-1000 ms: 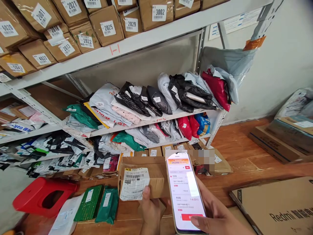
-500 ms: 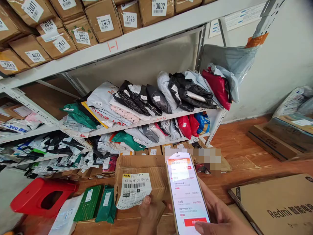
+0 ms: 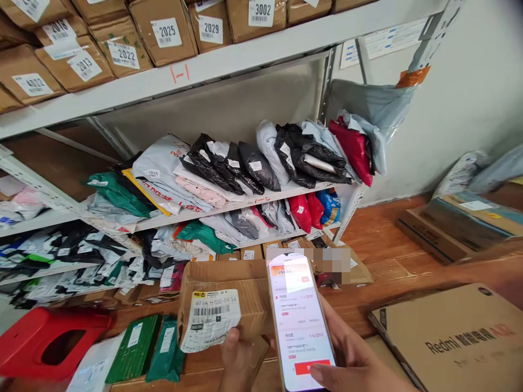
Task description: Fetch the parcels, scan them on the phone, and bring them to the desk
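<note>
My left hand [image 3: 239,359] grips a brown cardboard parcel [image 3: 223,296] from below, thumb on its white barcode label [image 3: 212,318]. My right hand [image 3: 355,362] holds a lit smartphone [image 3: 299,321] upright next to the parcel, thumb resting near a red button at the screen's bottom. The phone overlaps the parcel's right end. Both are low in the centre of the head view, in front of the shelves.
White metal shelving [image 3: 212,71] holds numbered cardboard boxes on top and soft mailer bags [image 3: 245,169] below. A red plastic stool [image 3: 49,343] and green packets [image 3: 143,351] lie lower left. A large Redmi carton [image 3: 457,332] sits at right; more boxes [image 3: 453,223] stand by the wall.
The view has drifted rightward, so the shelves slid left. The parcel tilted its label more toward me and the phone screen has scrolled to different content.
</note>
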### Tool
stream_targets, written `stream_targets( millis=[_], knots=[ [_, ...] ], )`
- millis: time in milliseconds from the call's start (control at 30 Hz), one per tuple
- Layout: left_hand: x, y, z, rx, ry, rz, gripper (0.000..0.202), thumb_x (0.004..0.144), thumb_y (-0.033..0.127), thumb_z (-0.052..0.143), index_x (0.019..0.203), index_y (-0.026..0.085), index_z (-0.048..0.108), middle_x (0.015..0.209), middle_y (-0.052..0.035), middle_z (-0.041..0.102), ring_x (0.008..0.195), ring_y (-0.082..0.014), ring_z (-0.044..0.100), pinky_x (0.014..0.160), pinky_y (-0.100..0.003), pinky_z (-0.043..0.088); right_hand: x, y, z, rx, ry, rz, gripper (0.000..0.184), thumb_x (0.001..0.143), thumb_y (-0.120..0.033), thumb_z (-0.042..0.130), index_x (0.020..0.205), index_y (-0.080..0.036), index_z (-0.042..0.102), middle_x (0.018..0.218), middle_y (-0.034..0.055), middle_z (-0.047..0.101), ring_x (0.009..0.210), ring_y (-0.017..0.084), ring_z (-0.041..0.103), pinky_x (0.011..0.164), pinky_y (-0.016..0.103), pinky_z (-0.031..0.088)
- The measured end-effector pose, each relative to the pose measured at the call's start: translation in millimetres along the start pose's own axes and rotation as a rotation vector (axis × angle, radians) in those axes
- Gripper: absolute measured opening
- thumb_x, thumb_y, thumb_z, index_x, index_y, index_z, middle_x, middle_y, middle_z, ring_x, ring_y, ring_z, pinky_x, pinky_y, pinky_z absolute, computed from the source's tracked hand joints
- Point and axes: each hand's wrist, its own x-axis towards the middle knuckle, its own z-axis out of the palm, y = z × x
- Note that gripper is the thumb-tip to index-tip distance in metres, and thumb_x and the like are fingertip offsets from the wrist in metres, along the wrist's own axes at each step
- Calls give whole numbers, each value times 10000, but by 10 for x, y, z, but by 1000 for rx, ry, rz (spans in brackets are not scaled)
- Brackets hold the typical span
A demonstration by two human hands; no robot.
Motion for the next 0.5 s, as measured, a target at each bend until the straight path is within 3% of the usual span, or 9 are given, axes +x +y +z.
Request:
stream_targets(
  millis=[133, 333, 400, 500],
  knots=[
    [36, 18, 21, -48, 116, 62, 785, 328, 448, 806, 1077, 300, 622, 769, -11, 719, 607, -206, 643, 506, -287, 547, 55, -19, -18, -25, -106, -64, 840, 707, -213, 722, 1381, -368, 245, 1257, 46, 586, 1106, 257, 581, 924, 411, 439],
    [91, 20, 70, -39, 169, 25, 762, 490, 339, 697, 1224, 312, 496, 942, 4, 704, 593, -180, 627, 488, -287, 545, 101, 19, -68, -12, -108, -139, 806, 674, -202, 743, 1339, -310, 299, 1170, 63, 623, 1011, 231, 621, 847, 363, 455],
    [101, 24, 93, -49, 231, 34, 669, 575, 303, 650, 1226, 321, 499, 1055, 10, 674, 715, -182, 642, 509, -243, 544, 119, 42, -85, 7, -111, -145, 839, 631, -190, 768, 1328, -303, 316, 1164, 61, 624, 991, 229, 625, 830, 356, 457],
    [141, 24, 102, -63, 326, 89, 555, 702, 220, 565, 1236, 354, 495, 1245, 65, 571, 1089, -175, 552, 583, -144, 532, 152, 85, -98, 44, -60, -169, 865, 585, -183, 792, 1312, -302, 339, 1133, 45, 638, 967, 214, 627, 805, 329, 458]
  ],
)
